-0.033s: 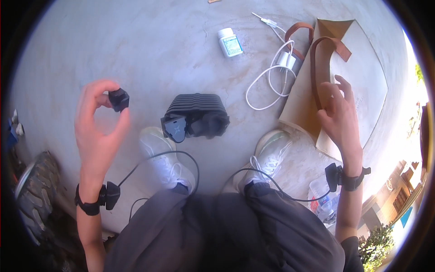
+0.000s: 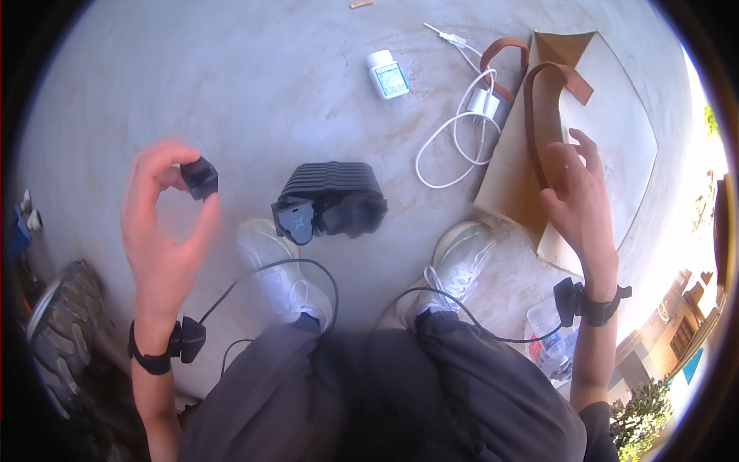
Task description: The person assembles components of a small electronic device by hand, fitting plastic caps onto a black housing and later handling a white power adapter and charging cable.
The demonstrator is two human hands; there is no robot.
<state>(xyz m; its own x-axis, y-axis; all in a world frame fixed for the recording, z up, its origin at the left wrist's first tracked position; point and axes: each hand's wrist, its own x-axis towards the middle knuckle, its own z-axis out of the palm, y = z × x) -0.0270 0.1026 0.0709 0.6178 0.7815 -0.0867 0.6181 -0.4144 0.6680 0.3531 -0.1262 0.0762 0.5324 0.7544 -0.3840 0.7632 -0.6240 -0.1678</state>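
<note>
Between thumb and index finger of my left hand [image 2: 158, 242] is a small black faceted piece [image 2: 199, 177], held off the floor. Its kind does not show, and the hand is partly blurred. Over at the right, my right hand [image 2: 583, 200] is curled over the opening edge of a cream tote bag [image 2: 625, 146] with brown straps [image 2: 536, 127]. Thumb and index finger appear to grip the bag's rim; their exact contact is partly hidden. The bag lies on its side, its brown inside showing. A black ridged device [image 2: 332, 185] with a grey rounded panel sits between the hands.
Beyond the device stands a white labelled bottle [image 2: 388, 75]. A white cable with a plug adapter [image 2: 483, 104] loops beside the bag. My shoes [image 2: 281, 285] flank the near floor; dark cords [image 2: 335, 289] cross them. A treaded tyre [image 2: 73, 331] is at left, clear plastic packaging [image 2: 550, 350] at right.
</note>
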